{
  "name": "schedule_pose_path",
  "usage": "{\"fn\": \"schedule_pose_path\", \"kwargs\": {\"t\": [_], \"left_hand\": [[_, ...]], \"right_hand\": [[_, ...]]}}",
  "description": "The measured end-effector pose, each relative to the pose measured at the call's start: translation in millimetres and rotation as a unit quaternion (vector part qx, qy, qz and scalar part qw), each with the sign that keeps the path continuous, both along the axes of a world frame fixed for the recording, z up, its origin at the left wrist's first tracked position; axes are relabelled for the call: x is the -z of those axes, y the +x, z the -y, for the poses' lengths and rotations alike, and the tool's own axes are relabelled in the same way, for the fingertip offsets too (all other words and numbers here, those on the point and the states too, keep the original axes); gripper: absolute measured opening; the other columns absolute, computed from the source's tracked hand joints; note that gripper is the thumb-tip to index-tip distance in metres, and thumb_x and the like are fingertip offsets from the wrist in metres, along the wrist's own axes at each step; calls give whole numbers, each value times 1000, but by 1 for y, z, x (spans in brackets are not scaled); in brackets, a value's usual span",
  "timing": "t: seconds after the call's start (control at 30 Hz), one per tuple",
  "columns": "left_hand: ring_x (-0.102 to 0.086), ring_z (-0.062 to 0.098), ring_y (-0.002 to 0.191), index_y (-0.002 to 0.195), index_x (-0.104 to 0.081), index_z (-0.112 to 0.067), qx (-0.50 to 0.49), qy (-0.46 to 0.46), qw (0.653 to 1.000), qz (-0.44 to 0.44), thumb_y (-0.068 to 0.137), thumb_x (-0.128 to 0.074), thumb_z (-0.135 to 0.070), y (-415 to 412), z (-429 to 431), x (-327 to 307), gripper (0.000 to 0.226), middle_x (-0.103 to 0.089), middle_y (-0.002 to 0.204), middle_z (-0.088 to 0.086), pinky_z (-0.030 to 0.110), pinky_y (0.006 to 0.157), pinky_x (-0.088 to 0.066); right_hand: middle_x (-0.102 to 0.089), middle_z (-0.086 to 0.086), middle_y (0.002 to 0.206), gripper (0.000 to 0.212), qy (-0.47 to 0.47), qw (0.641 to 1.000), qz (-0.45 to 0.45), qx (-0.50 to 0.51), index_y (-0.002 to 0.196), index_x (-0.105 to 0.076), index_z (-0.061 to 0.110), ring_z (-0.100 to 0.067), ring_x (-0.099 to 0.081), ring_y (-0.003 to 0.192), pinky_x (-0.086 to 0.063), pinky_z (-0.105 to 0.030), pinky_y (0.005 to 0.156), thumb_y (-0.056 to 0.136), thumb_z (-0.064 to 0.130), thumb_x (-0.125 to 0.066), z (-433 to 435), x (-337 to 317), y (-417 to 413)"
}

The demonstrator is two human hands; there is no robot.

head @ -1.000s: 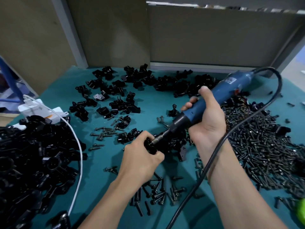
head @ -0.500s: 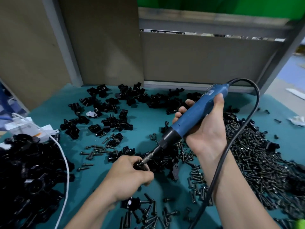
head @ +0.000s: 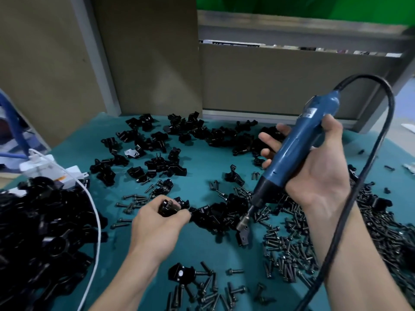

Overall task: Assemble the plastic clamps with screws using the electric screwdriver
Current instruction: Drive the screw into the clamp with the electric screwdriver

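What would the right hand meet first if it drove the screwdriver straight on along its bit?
Most likely the loose black clamp part lying just past the bit of the electric screwdriver that the right hand grips; depth is unclear, so the bit may be touching it.

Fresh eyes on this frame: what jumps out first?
The blue electric screwdriver stands out first, tilted in the right hand right of centre, with its black cord looping overhead. Next comes the left hand at centre, pinching a black clamp clear of the bit. Around them lie a heap of black clamps at far left and a spread of screws at right on the teal mat.
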State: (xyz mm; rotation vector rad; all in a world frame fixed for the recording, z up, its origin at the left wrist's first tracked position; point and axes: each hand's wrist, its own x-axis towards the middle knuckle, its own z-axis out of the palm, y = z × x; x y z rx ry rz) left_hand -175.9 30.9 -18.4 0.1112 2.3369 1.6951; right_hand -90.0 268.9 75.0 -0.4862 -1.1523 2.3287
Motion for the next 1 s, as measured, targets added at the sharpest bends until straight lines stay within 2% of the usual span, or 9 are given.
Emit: {"fn": "schedule_pose_path", "kwargs": {"t": [0.13,0.23,0.43,0.63,0.73,0.8,0.83,0.93,1.0], "left_hand": [[-35,8,40,79,-65,-28,-10,18,1000,2,75,-77,-19,2,-1,5,15,-47,48,-11,29,54,-31],[-34,9,41,81,-64,-28,-11,24,1000,-4,76,-76,-19,1,-2,8,16,-46,48,-11,29,54,-31],[-36,9,39,85,-63,-36,10,-8,999,-32,75,-75,-24,7,-9,11,20,-50,48,-13,23,41,-33],[-41,4,34,86,-60,-46,55,-69,994,-69,74,-75,-24,13,-16,7,29,-62,55,-16,15,35,-31],[-50,3,37,84,-63,-45,67,-75,992,-77,75,-79,-16,16,-16,7,34,-69,67,-10,16,36,-37],[-53,2,38,84,-64,-44,80,-77,991,-76,76,-83,-14,17,-17,7,36,-69,68,-16,17,36,-40],[-53,2,39,83,-64,-44,88,-81,990,-77,76,-84,-14,19,-18,6,36,-68,71,-24,18,37,-41],[-57,0,45,83,-63,-44,106,-94,987,-80,77,-80,-10,23,-20,5,38,-64,77,-34,17,39,-42],[-56,-1,45,79,-62,-37,106,-106,985,-84,77,-77,-8,24,-21,8,32,-66,68,-16,15,38,-40]], "right_hand": [[-69,-13,127,63,7,999,-11,-29,123,-66,13,-33,-67,94,-54,-41,74,91,67,-53,1,-2,2],[-70,-14,119,59,26,999,-18,-44,120,-67,12,-27,-62,82,-53,-39,70,96,63,-49,4,0,0],[-61,-6,82,64,-24,999,19,-13,94,-60,13,-17,-50,56,-49,-28,53,94,76,-45,16,6,-9],[-69,-11,86,71,-79,997,12,-9,87,-61,12,-15,-52,53,-49,-26,50,87,82,-48,16,10,-13],[-70,-13,91,44,-77,997,-18,8,89,-58,11,-14,-52,53,-50,-25,51,80,51,-74,21,8,-15],[-69,-14,87,18,-57,997,-33,50,87,-52,11,-13,-50,50,-48,-24,49,87,14,-70,24,7,-18],[-69,-14,84,15,-55,995,-40,72,87,-49,11,-13,-49,50,-47,-24,49,89,5,-63,24,6,-20],[-67,-14,80,14,-65,990,-66,104,89,-43,11,-14,-48,49,-45,-24,49,90,1,-53,26,5,-20],[-65,-14,77,16,-75,988,-76,114,92,-40,12,-14,-47,49,-45,-24,49,90,1,-51,27,8,-21]]}}
